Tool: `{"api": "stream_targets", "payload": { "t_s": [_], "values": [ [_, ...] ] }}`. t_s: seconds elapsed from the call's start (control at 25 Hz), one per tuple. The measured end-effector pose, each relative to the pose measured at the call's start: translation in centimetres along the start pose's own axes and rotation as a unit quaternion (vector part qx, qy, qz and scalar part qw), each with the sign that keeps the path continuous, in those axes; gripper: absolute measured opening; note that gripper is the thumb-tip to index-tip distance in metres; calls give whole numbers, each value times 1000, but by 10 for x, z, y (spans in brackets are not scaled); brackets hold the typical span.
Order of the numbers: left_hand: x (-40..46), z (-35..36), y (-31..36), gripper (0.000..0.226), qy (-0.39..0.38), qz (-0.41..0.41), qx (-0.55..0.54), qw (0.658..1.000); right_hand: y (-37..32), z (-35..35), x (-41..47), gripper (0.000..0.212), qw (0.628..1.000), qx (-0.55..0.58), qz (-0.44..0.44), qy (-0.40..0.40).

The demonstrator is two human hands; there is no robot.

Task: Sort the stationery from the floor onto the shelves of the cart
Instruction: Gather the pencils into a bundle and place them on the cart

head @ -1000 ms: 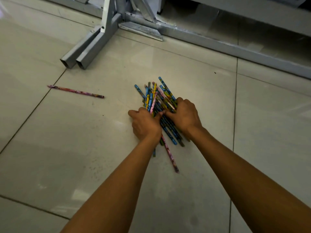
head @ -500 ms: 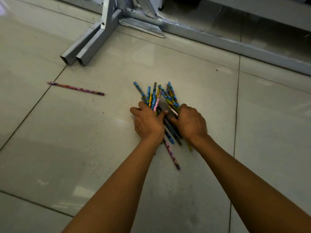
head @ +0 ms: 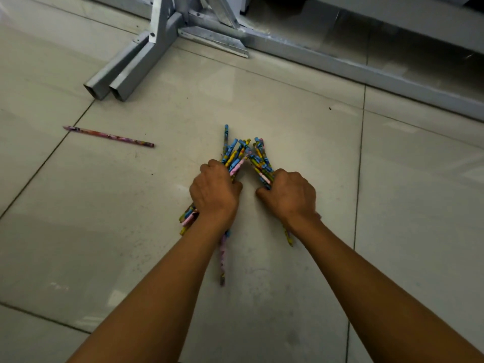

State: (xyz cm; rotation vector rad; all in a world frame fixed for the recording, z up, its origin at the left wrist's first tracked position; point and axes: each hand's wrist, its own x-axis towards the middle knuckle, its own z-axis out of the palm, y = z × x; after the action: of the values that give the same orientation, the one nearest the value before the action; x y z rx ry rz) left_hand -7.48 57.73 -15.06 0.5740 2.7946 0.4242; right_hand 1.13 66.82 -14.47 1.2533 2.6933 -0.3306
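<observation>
Both your hands are down on the tiled floor (head: 288,121), each fisted around its own bunch of pencils. Your left hand (head: 213,191) clamps the left bundle (head: 233,155), whose long axis leans up and slightly right, tails poking out behind your wrist. Your right hand (head: 290,195) clamps the right bundle (head: 260,159), leaning up and left, so the two sets of far ends meet in a peak. One pink pencil (head: 223,260) lies under your left forearm, pointing straight away from you. A stray pink pencil (head: 108,136) lies well off to your left, nearly crosswise. Ahead, the grey metal frame (head: 136,72) borders the open tile.
</observation>
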Motion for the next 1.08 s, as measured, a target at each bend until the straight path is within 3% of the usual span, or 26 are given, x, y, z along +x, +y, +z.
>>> {"api": "stream_targets", "payload": {
  "t_s": [0.28, 0.4, 0.52, 0.72, 0.84, 1.0, 1.08],
  "values": [
    [-16, 1, -16, 42, 31, 20, 2, 999, 3, 11, -17, 42, 998, -30, -28, 46],
    [-18, -2, -21, 42, 20, 22, 2, 1000, 4, 8, -20, 45, 999, -18, -23, 29],
    [-17, -8, -30, 41, 1, -15, -81, 997, 3, 6, -25, 44, 995, 92, 24, 21],
    [-13, -23, -50, 33, 10, -52, -231, 972, -19, 8, -40, 24, 953, 302, 31, 5],
    [-18, -32, -55, 27, 34, -70, -282, 956, -33, 6, -37, 18, 908, 417, 41, -16],
    [-23, -47, -67, 12, 49, -82, -418, 903, -56, 2, -39, 17, 733, 672, 91, -61],
    [-24, -54, -74, 10, 69, -77, -472, 876, -70, -3, -41, 12, 701, 708, 77, -43]
  ]
}}
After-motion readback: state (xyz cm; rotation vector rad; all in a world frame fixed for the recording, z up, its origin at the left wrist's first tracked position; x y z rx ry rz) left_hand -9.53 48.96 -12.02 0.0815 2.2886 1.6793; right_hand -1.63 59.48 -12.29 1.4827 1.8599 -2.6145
